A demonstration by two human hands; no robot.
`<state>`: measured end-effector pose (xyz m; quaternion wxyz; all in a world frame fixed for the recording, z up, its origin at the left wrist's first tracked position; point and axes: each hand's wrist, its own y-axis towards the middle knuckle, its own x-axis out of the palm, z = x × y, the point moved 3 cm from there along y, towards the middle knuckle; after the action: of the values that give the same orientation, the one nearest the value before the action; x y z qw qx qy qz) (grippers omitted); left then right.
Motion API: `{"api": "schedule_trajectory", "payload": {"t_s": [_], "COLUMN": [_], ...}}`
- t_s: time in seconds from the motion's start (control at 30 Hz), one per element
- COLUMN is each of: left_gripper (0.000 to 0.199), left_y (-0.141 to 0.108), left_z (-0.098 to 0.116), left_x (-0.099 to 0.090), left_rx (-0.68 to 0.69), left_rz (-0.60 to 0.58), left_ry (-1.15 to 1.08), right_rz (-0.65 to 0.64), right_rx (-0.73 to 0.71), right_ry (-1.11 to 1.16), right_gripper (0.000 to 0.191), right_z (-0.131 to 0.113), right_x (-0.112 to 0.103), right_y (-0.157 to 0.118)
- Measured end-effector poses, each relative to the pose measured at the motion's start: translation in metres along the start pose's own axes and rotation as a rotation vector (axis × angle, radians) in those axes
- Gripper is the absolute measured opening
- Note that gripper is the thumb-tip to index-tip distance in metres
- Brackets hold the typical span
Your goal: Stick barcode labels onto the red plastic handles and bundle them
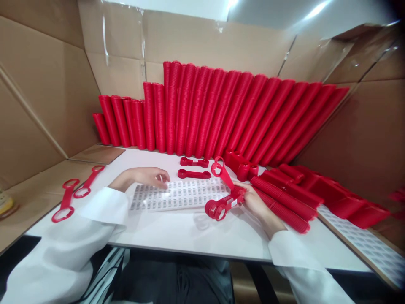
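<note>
My right hand (pixel 251 199) is closed around several red plastic pieces with a ring at each end (pixel 233 202); a small white label shows on one, and another sticks up at an angle. A sheet of small printed labels (pixel 186 195) lies flat on the table in front of me. My left hand (pixel 152 176) is over the sheet's upper left part, fingers curled and tips close together. Whatever is between those fingertips is too small to make out. Beyond the sheet lie two short groups of red ring-ended pieces, one with a white label (pixel 194 162) and one nearer (pixel 194 174).
Tall stacks of red pieces (pixel 202 114) lean against the cardboard wall (pixel 215 42) at the back. More red stacks (pixel 284 202) lie at the right, near another printed sheet (pixel 363 242). Two loose ring-ended pieces (pixel 67 198) rest on the left of the white table (pixel 190 236).
</note>
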<state>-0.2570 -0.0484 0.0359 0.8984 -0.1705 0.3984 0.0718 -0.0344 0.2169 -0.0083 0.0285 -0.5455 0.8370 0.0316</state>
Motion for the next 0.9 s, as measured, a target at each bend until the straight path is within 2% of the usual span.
{"api": "schedule_trajectory", "payload": {"t_s": [0.07, 0.13, 0.23, 0.4, 0.53, 0.6, 0.7, 0.8, 0.9], "left_gripper": [0.044, 0.039, 0.031, 0.02, 0.015, 0.016, 0.016, 0.016, 0.018], "left_y": [0.009, 0.018, 0.024, 0.018, 0.015, 0.018, 0.026, 0.03, 0.023], "left_z": [0.017, 0.029, 0.034, 0.036, 0.041, 0.037, 0.022, 0.008, 0.001], "left_x": [0.011, 0.023, 0.033, 0.031, 0.031, 0.03, 0.025, 0.015, 0.003], "left_rx": [0.047, 0.069, 0.038, 0.032, 0.076, 0.103, 0.1, 0.066, -0.004], "left_rz": [0.071, 0.092, 0.089, 0.09, 0.018, -0.012, 0.006, -0.033, -0.104], "left_ry": [0.01, 0.004, -0.012, -0.041, -0.046, -0.034, 0.03, 0.109, 0.183], "right_rz": [-0.022, -0.06, -0.105, -0.142, -0.15, -0.136, -0.139, -0.216, -0.262], "right_rx": [0.015, 0.023, 0.028, 0.042, 0.032, 0.053, 0.113, 0.134, 0.133], "right_ry": [0.019, 0.031, 0.059, 0.079, 0.053, 0.024, -0.011, -0.032, -0.072], "right_gripper": [0.052, 0.05, 0.045, 0.041, 0.042, 0.043, 0.051, 0.054, 0.053], "right_z": [0.0, 0.002, 0.004, 0.004, 0.002, 0.003, 0.007, 0.007, 0.003], "right_x": [0.006, 0.011, 0.016, 0.021, 0.022, 0.023, 0.031, 0.049, 0.062], "right_y": [-0.002, -0.004, -0.006, -0.008, -0.009, -0.008, -0.007, -0.006, -0.004]}}
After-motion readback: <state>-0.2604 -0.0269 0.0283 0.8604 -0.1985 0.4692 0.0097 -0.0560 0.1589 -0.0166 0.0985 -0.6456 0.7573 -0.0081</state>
